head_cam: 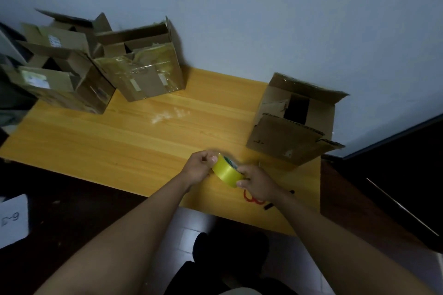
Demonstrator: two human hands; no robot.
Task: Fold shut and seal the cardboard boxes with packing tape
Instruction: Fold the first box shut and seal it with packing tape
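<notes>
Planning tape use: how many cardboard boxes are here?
4: three clustered at the table's far left, back, front, middle; one at right. Others may be hidden.

The long orange-yellow wooden table has a smooth, faintly shiny grain. The brown corrugated cardboard box at the right looks matt and rough-edged. Glossy clear film wrinkles over the taped brown cardboard box. The yellow-green plastic tape roll gleams.

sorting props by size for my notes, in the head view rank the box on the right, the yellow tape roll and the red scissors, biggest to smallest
1. box on the right, flaps open
2. yellow tape roll, held in both hands
3. red scissors, unsure: mostly hidden under the right hand, so only part shows
</notes>
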